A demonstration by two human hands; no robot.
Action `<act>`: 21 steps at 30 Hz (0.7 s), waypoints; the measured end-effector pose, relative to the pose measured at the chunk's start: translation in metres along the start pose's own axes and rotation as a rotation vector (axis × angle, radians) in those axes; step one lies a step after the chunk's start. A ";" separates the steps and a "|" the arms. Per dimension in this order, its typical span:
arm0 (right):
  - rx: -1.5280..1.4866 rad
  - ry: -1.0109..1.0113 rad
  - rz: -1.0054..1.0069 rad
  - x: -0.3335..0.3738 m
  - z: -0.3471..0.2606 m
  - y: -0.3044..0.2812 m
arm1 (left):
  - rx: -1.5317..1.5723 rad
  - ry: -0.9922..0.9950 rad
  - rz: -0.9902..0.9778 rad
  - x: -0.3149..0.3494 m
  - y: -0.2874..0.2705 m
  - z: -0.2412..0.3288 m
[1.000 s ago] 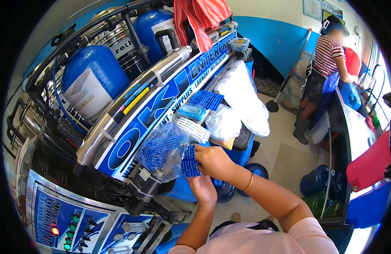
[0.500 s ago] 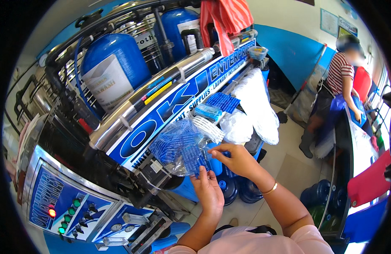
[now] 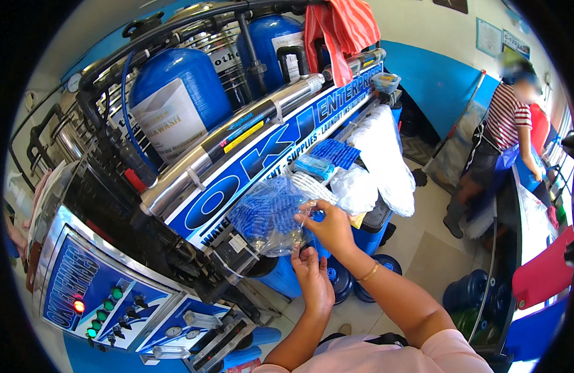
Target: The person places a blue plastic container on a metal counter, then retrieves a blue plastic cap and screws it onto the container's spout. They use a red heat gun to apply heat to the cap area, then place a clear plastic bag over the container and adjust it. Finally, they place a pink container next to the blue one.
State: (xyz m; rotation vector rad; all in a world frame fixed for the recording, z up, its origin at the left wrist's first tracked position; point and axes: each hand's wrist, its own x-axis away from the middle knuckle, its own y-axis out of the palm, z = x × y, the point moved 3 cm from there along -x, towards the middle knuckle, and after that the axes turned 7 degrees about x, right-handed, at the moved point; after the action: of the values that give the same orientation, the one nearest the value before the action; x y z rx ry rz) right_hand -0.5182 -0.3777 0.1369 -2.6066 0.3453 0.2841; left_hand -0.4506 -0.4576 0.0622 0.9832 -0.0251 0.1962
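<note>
A clear plastic bag (image 3: 266, 214) holding blue-printed pieces lies in front of me, against the machine's long sign. My right hand (image 3: 332, 231) is closed, thumb and fingertips pinching clear film at the bag's right side. Below it, my left hand (image 3: 313, 286) is palm up with bent fingers, its fingertips gripping the bag's lower edge. White strips (image 3: 309, 189) lie just beyond the bag. Past them are a light-blue packet (image 3: 314, 166), a blue-printed pack (image 3: 336, 153) and a white plastic bundle (image 3: 353, 188).
Blue tanks (image 3: 180, 93) and steel pipes stand behind the sign. A control panel (image 3: 94, 298) with lit buttons is at lower left. Large blue bottles (image 3: 340, 281) stand on the floor below my hands. At the right, another person (image 3: 501, 133) stands by a counter with a blue item.
My right hand has moved slightly left and now pinches clear film at the bag. The blue-printed part near my left fingertips has drawn back. The whole view has shifted slightly.
</note>
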 end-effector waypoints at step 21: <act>-0.056 0.088 0.411 0.141 0.110 -0.132 | -0.397 -0.492 -0.782 0.072 0.003 -0.110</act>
State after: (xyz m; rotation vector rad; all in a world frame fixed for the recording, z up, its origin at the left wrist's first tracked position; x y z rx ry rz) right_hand -0.3608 -0.2382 0.0647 -2.5883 0.9190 0.3199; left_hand -0.3881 -0.3535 0.0118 0.5663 -0.1216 -0.7463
